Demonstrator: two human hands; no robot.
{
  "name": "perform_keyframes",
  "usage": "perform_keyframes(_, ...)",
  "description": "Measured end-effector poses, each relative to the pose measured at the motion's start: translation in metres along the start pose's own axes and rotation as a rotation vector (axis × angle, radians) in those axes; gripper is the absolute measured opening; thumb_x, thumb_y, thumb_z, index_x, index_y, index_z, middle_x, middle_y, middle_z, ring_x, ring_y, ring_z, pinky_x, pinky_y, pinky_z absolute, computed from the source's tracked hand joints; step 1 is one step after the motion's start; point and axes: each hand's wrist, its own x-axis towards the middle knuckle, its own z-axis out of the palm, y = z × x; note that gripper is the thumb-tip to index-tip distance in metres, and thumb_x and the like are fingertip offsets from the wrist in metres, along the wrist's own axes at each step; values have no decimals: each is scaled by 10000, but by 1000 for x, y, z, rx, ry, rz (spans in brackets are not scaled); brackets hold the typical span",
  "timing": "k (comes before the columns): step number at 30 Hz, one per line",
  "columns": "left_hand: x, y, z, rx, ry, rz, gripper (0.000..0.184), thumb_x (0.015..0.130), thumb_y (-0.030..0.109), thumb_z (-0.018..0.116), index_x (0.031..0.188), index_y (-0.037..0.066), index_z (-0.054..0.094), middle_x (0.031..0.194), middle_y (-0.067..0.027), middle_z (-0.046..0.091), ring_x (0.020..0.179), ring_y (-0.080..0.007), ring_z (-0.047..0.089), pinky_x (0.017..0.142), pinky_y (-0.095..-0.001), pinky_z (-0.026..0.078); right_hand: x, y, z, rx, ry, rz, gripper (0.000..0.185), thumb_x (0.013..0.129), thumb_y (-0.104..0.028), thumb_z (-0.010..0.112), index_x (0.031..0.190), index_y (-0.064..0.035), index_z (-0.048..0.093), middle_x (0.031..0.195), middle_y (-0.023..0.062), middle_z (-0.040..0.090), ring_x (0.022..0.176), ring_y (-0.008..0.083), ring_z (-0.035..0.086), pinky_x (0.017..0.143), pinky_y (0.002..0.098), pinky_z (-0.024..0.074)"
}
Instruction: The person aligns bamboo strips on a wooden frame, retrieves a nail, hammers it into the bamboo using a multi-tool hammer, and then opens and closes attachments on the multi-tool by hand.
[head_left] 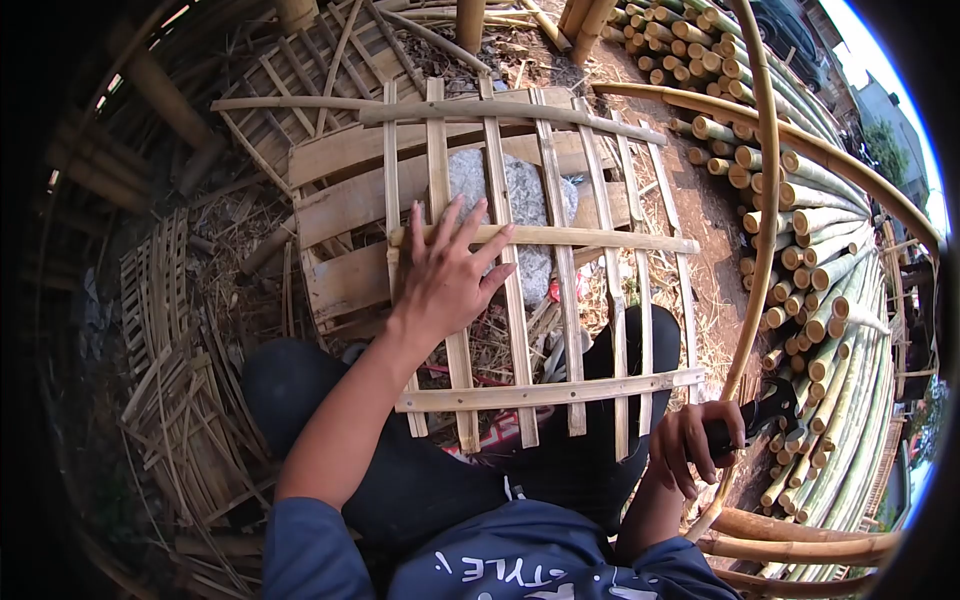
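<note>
A bamboo slat panel [565, 335] lies across my lap and over a pale grey stone [540, 205]. Its long strips run away from me, crossed by several horizontal pieces. My left hand [447, 262] rests with spread fingers on the middle crosspiece [600, 238], near its left end. Small dark nail heads show along the near crosspiece [545, 393]. Off the panel's near right corner, my right hand [694, 443] is closed round the black handle of what looks like a hammer [768, 405]; its dark head points right.
Wide bamboo boards [345, 205] lie beneath the panel's left side. A big stack of cut bamboo poles [815, 260] fills the right. Curved bamboo poles [768, 150] arch near my right side. Slatted pieces and loose strips [200, 400] are heaped at left, with shavings on the ground.
</note>
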Motion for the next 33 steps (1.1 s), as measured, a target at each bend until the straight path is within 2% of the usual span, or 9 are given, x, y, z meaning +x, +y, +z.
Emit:
perform_keyframes(28, -1, 0, 1, -14, 17, -2, 484, 1001, 518, 446, 1355, 235, 616, 1467, -172, 485, 1429, -361, 346, 1178, -631, 114, 0, 3, -3, 41, -9, 18, 217, 1021, -209, 561, 1231, -188, 508, 970, 113, 703, 773, 294, 742, 608, 390, 606)
perform_keyframes(33, -2, 1, 3, 13, 12, -14, 601, 996, 535, 438, 1477, 174, 461, 1486, -174, 462, 1431, -350, 347, 1184, -619, 111, 0, 4, -3, 39, -2, 10, 213, 1021, -206, 563, 1226, -183, 508, 967, 114, 703, 769, 293, 742, 604, 387, 605)
